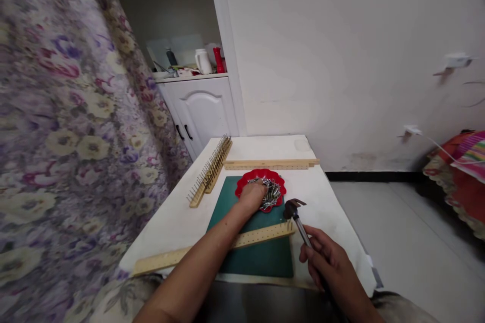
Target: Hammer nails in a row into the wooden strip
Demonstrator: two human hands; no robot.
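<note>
A green mat (261, 265) was spread on the white bench (170, 219), and a holed strip (261, 235) was laid across it. A red bowl (239, 190) was set over the mat's far right part. Nearer and to the right, a hammer (302, 229) was gripped by the right hand (328, 258). The left hand (253, 195) was dipped among the bowl's nails (273, 195); whether any were grasped could not be told.

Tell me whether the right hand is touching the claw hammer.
Touching. The head view shows the right hand closed around the lower part of the claw hammer.
</note>
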